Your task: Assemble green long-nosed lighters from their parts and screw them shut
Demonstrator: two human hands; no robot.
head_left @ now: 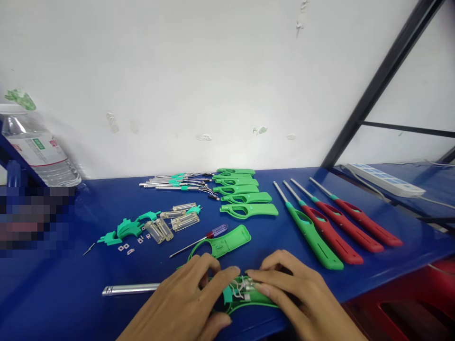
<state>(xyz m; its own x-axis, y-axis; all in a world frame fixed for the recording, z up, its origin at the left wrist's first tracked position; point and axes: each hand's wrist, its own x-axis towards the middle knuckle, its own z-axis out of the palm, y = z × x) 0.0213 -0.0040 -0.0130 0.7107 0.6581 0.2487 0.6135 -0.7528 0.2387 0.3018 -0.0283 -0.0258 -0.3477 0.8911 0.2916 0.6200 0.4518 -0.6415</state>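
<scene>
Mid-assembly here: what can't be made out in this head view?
1) Head view: the open green lighter body is mostly covered by the left hand and right hand; their grip is hidden, inner wires too small.
2) The pixelated patch at the left edge: contents unknown.
3) The water bottle: cut off by the left edge, label unreadable.
4) The grey bits by the teal parts: too small to identify.

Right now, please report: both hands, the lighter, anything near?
Left hand and right hand both gripping open green lighter, insides exposed. Its metal tube points left. Screwdriver and empty green shell lie just beyond.
</scene>
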